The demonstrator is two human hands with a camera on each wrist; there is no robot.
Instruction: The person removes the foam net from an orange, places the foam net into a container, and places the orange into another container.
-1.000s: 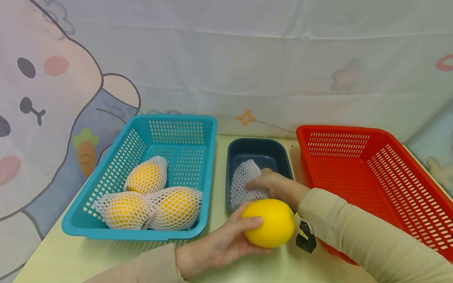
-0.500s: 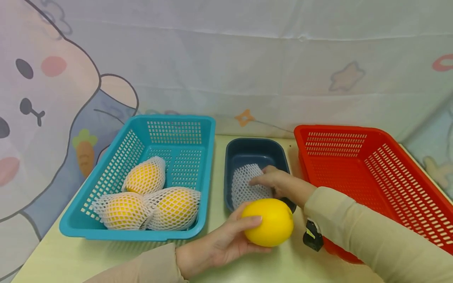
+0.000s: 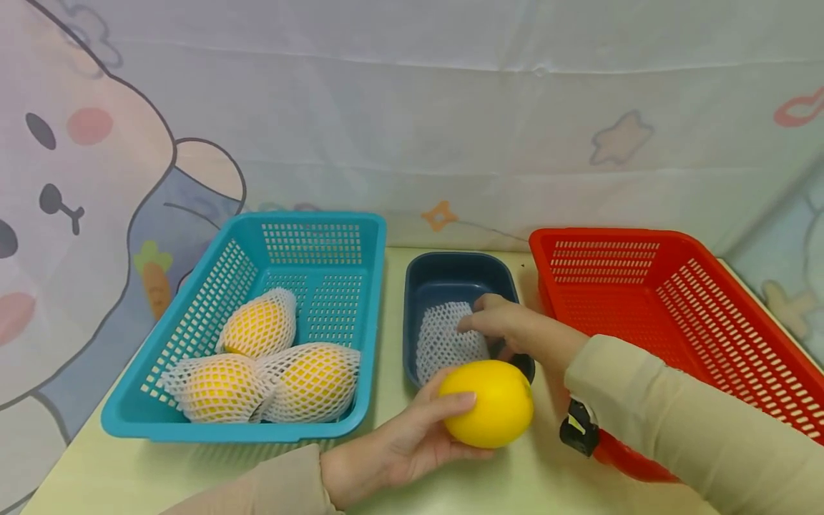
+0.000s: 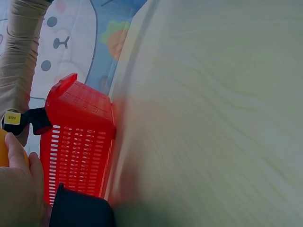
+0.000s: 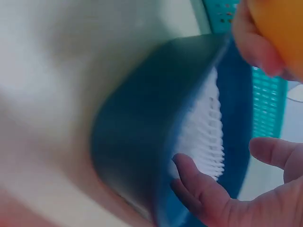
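A smooth yellow fruit [image 3: 486, 405] rests in my left hand [image 3: 412, 440], thumb on top and fingers below, in front of the small dark blue tub [image 3: 460, 266]. Inside the tub lies a white foam net sleeve [image 3: 447, 340]. Over the tub's right side hovers my right hand [image 3: 505, 325]. Its thumb and fingers [image 5: 272, 149] are spread apart in the right wrist view, with nothing gripped between them. Only part of the left hand [image 4: 21, 189] and a sliver of the fruit show in the left wrist view.
On the left stands a teal basket [image 3: 380, 286] holding 3 yellow fruits in white net sleeves [image 3: 312, 383]. A red basket [image 3: 611, 300] stands to the right, partly behind the right sleeve [image 3: 695, 408]. A printed cloth [image 3: 386, 107] hangs behind the pale table [image 3: 212, 476].
My right hand has shifted right, its fingers drawing away from the net sleeve, which now lies lower in the tub. The left hand keeps holding the fruit. The view has turned slightly right.
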